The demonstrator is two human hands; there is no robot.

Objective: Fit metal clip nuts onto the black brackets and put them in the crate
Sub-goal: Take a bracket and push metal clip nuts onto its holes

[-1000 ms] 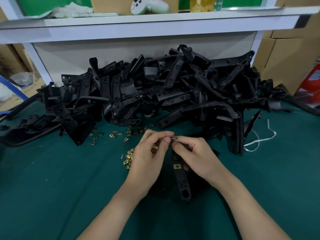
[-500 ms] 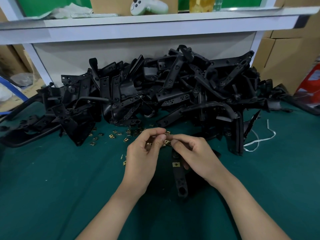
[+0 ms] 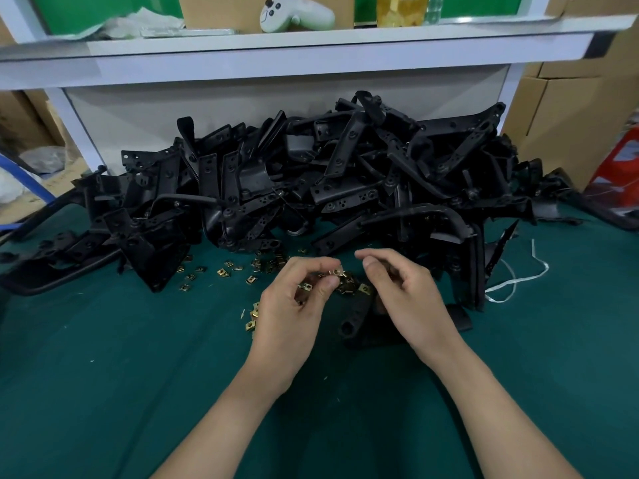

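My left hand [image 3: 297,302] pinches a small brass clip nut [image 3: 336,272] between thumb and fingertip, with more nuts cupped in its palm. My right hand [image 3: 404,295] hovers just right of it, fingers curled and apart, holding nothing that I can see. Under the right hand a black bracket [image 3: 356,314] lies on the green mat with a clip nut [image 3: 363,289] on its upper end. Loose clip nuts [image 3: 224,272] are scattered on the mat. A big heap of black brackets [image 3: 345,188] fills the back. No crate is in view.
A white shelf [image 3: 311,46] overhangs the heap, carrying a game controller [image 3: 294,15] and boxes. Cardboard boxes [image 3: 560,126] stand at the right, a white strap [image 3: 515,281] lies right of the bracket, and green mat [image 3: 121,375] stretches toward me.
My hands have come apart. The right hand let go of the nut and drew back to the right, while the left hand keeps the nut. The bracket has tilted on the mat.
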